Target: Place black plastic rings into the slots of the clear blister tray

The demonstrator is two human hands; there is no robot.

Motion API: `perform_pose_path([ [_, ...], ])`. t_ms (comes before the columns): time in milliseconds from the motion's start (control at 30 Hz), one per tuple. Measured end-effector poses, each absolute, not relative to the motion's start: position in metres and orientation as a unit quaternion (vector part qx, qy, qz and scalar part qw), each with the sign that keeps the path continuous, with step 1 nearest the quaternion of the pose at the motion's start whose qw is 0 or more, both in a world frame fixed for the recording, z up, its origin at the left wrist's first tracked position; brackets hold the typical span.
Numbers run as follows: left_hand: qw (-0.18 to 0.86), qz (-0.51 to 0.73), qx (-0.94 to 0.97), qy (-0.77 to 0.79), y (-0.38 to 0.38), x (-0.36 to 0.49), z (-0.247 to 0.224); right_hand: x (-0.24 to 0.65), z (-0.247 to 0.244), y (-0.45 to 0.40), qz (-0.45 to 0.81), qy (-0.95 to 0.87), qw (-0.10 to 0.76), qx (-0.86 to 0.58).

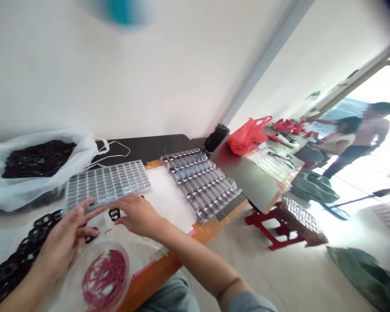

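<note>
Blurrily, the left hand (63, 240) hovers open-fingered, holding nothing, over a small black plastic ring (114, 213); the right hand (138, 215) rests flat beside it; its grip cannot be told.

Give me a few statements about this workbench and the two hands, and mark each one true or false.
1. The clear bowl holds pink clips. True.
2. The right hand rests on the red plastic bag. False: it lies on the white sheet by the compartment tray, far from the bag.
3. A white bag of dark parts sits at the table's left. True.
4. The left hand grips the black bottle. False: its fingers are spread near small black parts; the bottle stands apart.
</note>
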State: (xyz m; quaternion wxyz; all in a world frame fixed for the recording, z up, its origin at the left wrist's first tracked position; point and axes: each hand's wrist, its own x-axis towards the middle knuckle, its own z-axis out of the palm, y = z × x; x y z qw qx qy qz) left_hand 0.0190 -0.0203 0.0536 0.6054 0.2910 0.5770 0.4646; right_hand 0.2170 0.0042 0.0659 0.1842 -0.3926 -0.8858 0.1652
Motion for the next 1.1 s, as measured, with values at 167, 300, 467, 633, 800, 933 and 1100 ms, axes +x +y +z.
perform_pose_path([
  [167, 0.584, 0.512, 0.272, 0.568, -0.013, 0.011, 0.057, 0.229, 0.044, -0.01, 0.142, -0.897, 0.137, -0.395],
  [300, 0.558, 0.546, 0.24, 0.578, -0.013, 0.008, 0.064, 0.228, 0.035, -0.018, 0.119, -0.889, 0.12, -0.425],
  [467, 0.521, 0.558, 0.298, 0.574, -0.009, 0.003, 0.083, 0.227, 0.039, -0.019, 0.105, -0.893, 0.114, -0.423],
  [633, 0.476, 0.494, 0.383, 0.619, 0.023, -0.004, 0.105, 0.254, 0.064, -0.056, 0.11, -0.86, 0.217, -0.449],
  [800, 0.44, 0.317, 0.644, 0.539, 0.09, 0.055, 0.136, 0.349, 0.054, -0.103, 0.073, -0.523, 0.552, -0.646],
  [933, 0.381, 0.177, 0.777, 0.469, 0.15, 0.155, 0.134, 0.421, 0.015, -0.109, 0.162, -0.202, 0.652, -0.712],
  [1100, 0.329, 0.123, 0.793, 0.498, 0.208, 0.246, 0.091, 0.445, 0.002, -0.099, 0.271, -0.08, 0.678, -0.679],
])
